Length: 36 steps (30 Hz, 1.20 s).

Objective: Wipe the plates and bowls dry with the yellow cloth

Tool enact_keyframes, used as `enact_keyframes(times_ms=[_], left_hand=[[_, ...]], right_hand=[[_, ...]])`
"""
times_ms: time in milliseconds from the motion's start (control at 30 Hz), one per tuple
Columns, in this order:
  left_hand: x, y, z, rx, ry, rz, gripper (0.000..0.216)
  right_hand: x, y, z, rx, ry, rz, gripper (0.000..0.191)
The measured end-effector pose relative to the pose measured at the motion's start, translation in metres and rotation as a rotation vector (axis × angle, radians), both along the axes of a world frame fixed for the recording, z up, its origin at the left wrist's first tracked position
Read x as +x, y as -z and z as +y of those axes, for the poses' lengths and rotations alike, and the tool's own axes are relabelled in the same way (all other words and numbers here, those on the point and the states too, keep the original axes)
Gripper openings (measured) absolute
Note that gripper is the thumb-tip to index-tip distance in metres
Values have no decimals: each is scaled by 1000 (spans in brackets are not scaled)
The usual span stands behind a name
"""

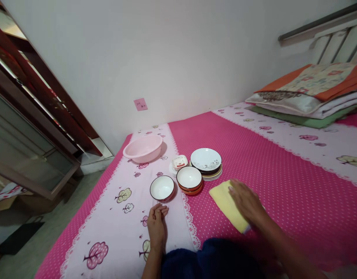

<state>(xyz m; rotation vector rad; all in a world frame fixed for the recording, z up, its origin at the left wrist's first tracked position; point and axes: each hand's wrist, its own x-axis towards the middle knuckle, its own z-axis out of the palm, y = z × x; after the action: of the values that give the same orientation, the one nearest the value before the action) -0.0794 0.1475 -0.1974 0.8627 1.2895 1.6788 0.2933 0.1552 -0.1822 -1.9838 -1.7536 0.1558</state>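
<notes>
My left hand [157,215] rests palm up on the bedspread with its fingers loosely apart and nothing in them. Just beyond its fingertips stands a white bowl [162,188] with a dark rim. Over to the right, my right hand [246,202] grips the upper right edge of a folded yellow cloth [228,206] lying on the pink dotted fabric; that hand is slightly blurred. Between the hands and farther back sit stacked bowls [189,179], white inside and orange outside. Behind them are a small square dish [180,162] on white plates and a stack of plates [206,160], the top one flower-patterned.
A pink plastic basin [143,149] stands at the back left of the bed, near the white wall [178,58]. Folded bedding [315,93] is piled at the far right. The bed's left edge drops to a grey floor [70,211], with a glass-panelled door [24,143] beyond.
</notes>
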Motion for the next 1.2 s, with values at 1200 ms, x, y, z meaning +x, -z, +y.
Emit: enact_keyframes(times_ms=[1200], left_hand=[[1, -36, 26, -255, 136, -353, 35]], right_hand=[[35, -5, -33, -307, 92, 1630, 42]])
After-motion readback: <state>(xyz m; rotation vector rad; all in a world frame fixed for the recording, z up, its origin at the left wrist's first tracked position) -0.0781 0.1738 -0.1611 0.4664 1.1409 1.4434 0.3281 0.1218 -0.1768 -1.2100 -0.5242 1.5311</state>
